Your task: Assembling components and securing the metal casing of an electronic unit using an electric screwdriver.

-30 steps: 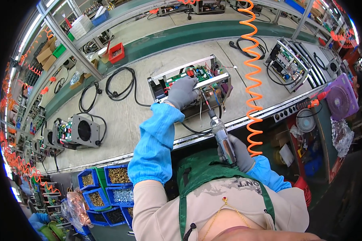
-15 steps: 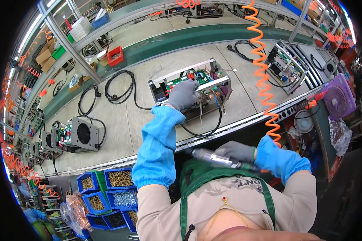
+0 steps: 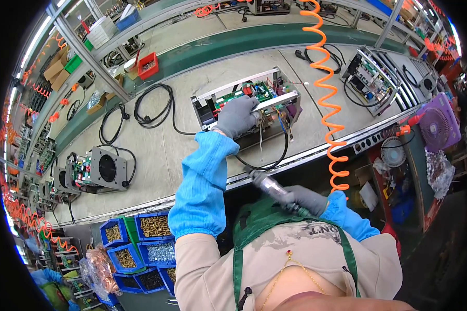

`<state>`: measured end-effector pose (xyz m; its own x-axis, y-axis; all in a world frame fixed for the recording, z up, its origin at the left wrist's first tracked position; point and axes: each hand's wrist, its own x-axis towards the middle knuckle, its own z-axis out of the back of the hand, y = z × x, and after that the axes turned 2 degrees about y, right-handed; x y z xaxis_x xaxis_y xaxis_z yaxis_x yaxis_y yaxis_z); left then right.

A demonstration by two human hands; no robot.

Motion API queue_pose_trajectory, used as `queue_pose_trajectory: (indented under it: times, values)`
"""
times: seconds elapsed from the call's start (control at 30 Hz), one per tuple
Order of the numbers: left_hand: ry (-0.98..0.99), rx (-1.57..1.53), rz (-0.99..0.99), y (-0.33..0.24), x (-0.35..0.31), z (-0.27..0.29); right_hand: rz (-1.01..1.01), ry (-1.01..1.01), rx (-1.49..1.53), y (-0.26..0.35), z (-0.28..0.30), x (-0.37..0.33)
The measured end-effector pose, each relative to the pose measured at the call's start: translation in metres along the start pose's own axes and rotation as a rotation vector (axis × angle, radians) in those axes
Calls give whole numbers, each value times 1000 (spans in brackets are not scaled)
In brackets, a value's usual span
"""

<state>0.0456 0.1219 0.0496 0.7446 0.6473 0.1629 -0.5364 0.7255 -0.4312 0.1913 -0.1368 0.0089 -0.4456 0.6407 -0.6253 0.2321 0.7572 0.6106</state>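
Note:
An open metal chassis with a green circuit board [image 3: 259, 91], coloured wires and a black fan sits on the bench in front of me. My left hand [image 3: 237, 117], gloved in grey, lies over its near side, fingers curled onto the pale metal rail. In my gloved right hand [image 3: 305, 200] is a silver and black pneumatic screwdriver [image 3: 271, 187], slightly blurred. Its tip points up and left, near the bench's front edge and apart from the chassis. A black power cable [image 3: 277, 164] loops down from the chassis toward that edge.
An orange coiled air hose [image 3: 329, 103] hangs right of the chassis. Blue bins [image 3: 155, 239] of screws stand below the bench at left. Similar units are on the bench at left [image 3: 106, 168] and right [image 3: 372, 83]. A red tray [image 3: 148, 66] and a purple fan [image 3: 435, 123] stand farther off.
My right hand has shifted slightly left, and the screwdriver's tip has swung upward toward the bench edge. The coiled hose has moved left. My left hand stays on the chassis.

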Motion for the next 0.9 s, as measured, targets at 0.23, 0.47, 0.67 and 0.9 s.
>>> queue_pose_trajectory:
  times: [0.23,0.47,0.67,0.9]
  values:
    - [4,40,9,0,1,-5,57,-527,45,-15,34,19]
    - [-94,72,-2,-5,-2,-5,61,-453,118,-33,72,54]
    - [-99,51,31,-11,-5,-3,66,-120,-1232,-6,112,70]
    - [-99,44,42,-8,-6,-5,152,242,-1355,33,104,96]
